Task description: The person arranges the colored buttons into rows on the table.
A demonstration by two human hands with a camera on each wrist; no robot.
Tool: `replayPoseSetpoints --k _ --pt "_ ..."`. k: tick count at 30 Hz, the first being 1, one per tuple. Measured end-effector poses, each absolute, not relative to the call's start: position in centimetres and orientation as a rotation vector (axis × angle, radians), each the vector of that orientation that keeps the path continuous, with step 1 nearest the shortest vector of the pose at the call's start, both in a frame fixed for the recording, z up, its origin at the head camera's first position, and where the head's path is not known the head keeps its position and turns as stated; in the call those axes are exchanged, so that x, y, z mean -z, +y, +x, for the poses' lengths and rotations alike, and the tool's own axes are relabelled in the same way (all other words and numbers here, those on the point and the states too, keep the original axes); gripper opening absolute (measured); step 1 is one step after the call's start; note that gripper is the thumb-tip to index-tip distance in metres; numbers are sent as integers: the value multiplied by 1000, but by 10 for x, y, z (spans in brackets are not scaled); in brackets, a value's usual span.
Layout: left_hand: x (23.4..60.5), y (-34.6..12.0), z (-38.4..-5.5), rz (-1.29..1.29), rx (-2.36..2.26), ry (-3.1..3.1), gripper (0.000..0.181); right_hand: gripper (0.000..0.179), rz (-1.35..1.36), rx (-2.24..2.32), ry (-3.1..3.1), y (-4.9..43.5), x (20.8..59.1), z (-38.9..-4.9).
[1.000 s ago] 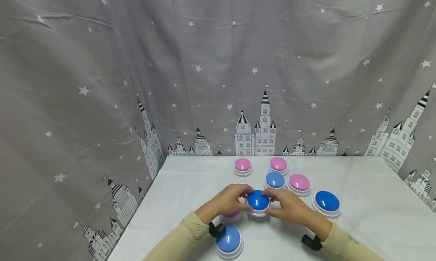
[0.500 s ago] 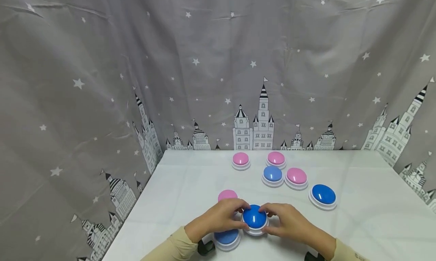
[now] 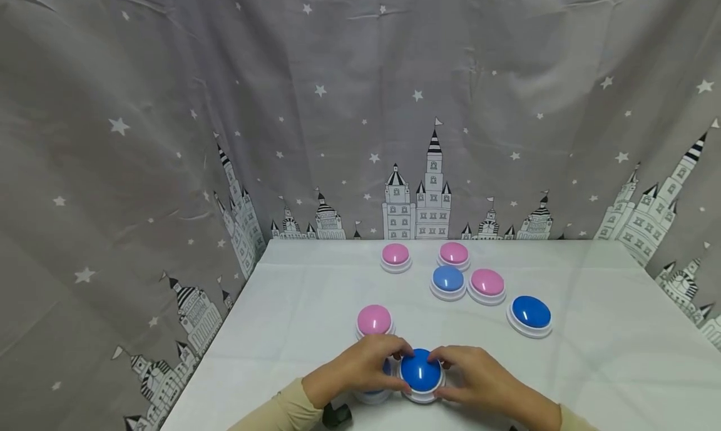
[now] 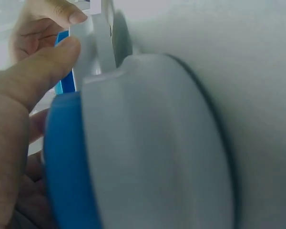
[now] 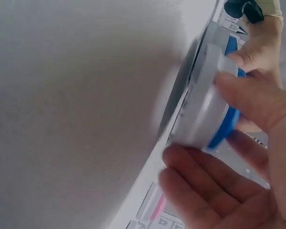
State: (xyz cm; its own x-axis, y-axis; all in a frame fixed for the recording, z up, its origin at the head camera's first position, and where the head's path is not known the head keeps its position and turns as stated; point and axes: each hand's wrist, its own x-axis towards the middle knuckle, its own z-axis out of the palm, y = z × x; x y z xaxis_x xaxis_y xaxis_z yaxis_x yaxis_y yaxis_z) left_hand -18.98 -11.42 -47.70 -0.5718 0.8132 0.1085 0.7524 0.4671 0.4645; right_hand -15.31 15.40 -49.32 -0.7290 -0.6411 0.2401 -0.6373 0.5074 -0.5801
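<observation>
- Table (image 3: 608, 356): white, faintly creased top, far edge at twelve o'clock.
- Light-blue button (image 3: 448, 279): hub of the dial, its white base flat on the top.
- Far pink button (image 3: 454, 254): twelve, just behind the hub.
- Left pink button (image 3: 396, 254): ten, apart.
- Right pink button (image 3: 487, 283): three, its base touching the hub's or nearly so.
- Right blue button (image 3: 531, 312): four.
- Near pink button (image 3: 374, 320): eight.
- Near blue button (image 3: 372, 398): seven, partly hidden.
- Middle blue button (image 3: 421, 371): half past six, just beside it; whether its base touches the top is unclear.
</observation>
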Motion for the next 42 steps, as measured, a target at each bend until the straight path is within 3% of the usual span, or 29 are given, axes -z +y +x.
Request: replayPoseSetpoints --k 12,20,27,42 --pt "474 -114 -197 1339 -688 2532 54 51 -1016 1003 2573 159 486 -163" --pt "448 -98 -234 1242 -748 2651 37 32 -996 986 2831 182 473 -211" --pt "446 -72 -274 1190 -778 2779 25 29 -900 1048 3009 196 474 -251" --pt "473 -35 -335 943 -817 2736 50 39 -973 939 3146 214 506 -304"
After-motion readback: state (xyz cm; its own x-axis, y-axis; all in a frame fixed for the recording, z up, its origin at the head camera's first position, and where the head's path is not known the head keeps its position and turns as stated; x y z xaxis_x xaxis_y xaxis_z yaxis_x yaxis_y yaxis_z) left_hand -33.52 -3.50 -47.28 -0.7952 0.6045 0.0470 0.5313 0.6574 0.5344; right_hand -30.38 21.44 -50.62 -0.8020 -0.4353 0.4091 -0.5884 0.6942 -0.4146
